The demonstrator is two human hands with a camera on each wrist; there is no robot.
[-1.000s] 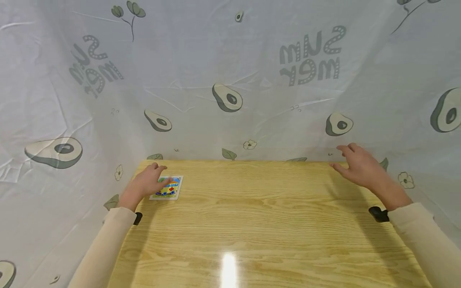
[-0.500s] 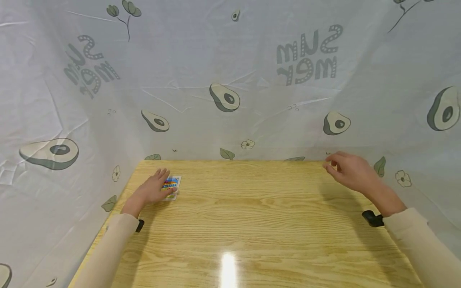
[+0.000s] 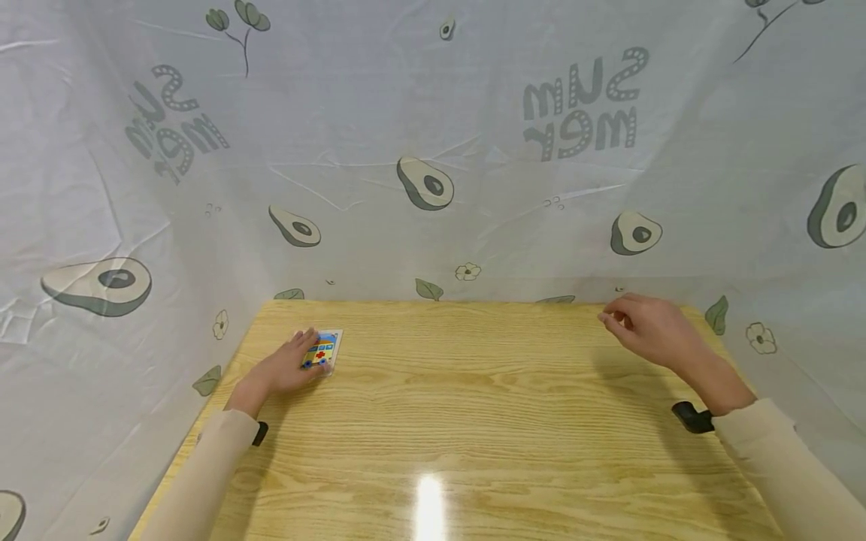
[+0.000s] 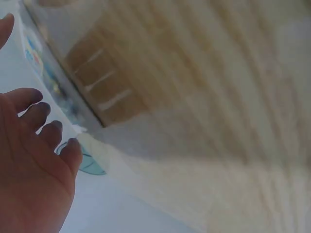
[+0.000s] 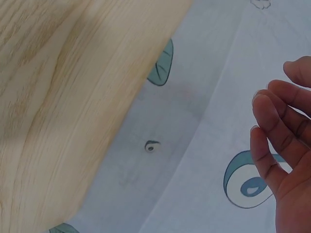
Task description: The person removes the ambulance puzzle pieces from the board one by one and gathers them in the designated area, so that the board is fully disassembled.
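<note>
A small square picture board [image 3: 325, 347] lies flat near the table's far left corner. Its print shows a yellow vehicle with a red cross and blue wheels. Over its left part is my left hand [image 3: 286, 368], which hides that side; the fingers are spread and do not wrap round it. In the left wrist view the board [image 4: 54, 85] shows a white edge, with the fingers just beside it; contact is hard to tell. My right hand [image 3: 646, 329] hovers over the far right of the table, fingers loosely curled, holding nothing, as the right wrist view also shows.
The light wooden table [image 3: 446, 421] reflects a bright light near its front. A pale curtain [image 3: 379, 240] printed with avocados and leaves stands along the table's back and both sides.
My left hand has come down over the picture board and covers more of its left side. My right hand has shifted slightly left and lower, and its fingers have curled more.
</note>
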